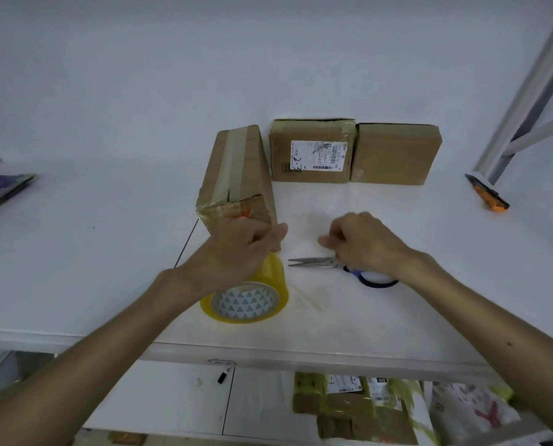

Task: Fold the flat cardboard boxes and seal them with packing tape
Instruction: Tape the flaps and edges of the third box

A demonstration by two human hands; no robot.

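The left hand [246, 243] grips the near end of a taped brown cardboard box [236, 169] over a yellow tape roll [252, 304], while the right hand [365, 243] half hides blue-handled steel scissors [313, 262], its grip unreadable.

One head-worn wide-angle camera looks forward and down, close over a white table [397, 317], its far edges probably curved by the lens.

On the table [107, 252], a tall box [236, 169] stands left of centre. The tape roll [249, 300] lies just before it, with the scissors [313, 262] to the roll's right. Behind stand a second box [312, 152] and, against its right side, a third box [395, 154]. A utility knife [489, 196] lies far right.
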